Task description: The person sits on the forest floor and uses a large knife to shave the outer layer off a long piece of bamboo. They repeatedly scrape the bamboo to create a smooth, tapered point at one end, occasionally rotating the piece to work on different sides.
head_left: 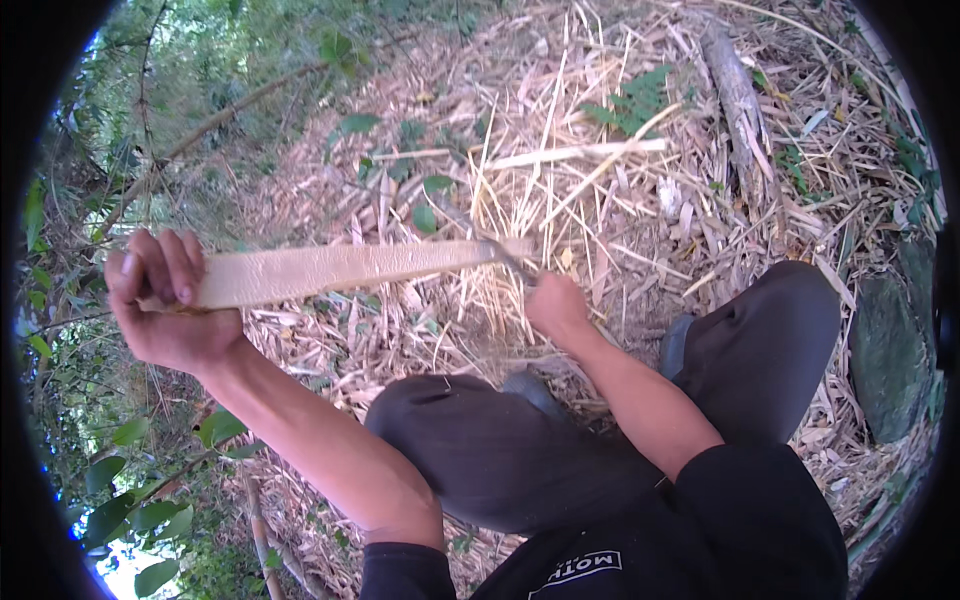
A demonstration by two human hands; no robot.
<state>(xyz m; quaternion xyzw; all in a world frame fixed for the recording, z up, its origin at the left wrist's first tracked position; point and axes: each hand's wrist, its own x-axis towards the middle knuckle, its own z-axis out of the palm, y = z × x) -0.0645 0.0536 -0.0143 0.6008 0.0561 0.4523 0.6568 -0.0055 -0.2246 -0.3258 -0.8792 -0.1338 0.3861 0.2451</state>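
Pale wooden strip (330, 273) spans the gap between the hands, above the leaf litter (640, 222). Probably light, springy, splintery-edged. I'd grip the left end, where the left hand (172, 305) has fingers curled; right hand (558, 308) looks fisted on a curved blade (513, 263).

We are outdoors, on ground (430, 100) thickly littered with dry, pinkish-brown leaves. Along the left we see dense green undergrowth (230, 60), crossed by a slanting bare branch (230, 112). A green fern (640, 100) grows near a weathered grey log (735, 110) at the upper right. Broad leaves (150, 515) spread at the lower left, where white daylight (125, 565) glares through.
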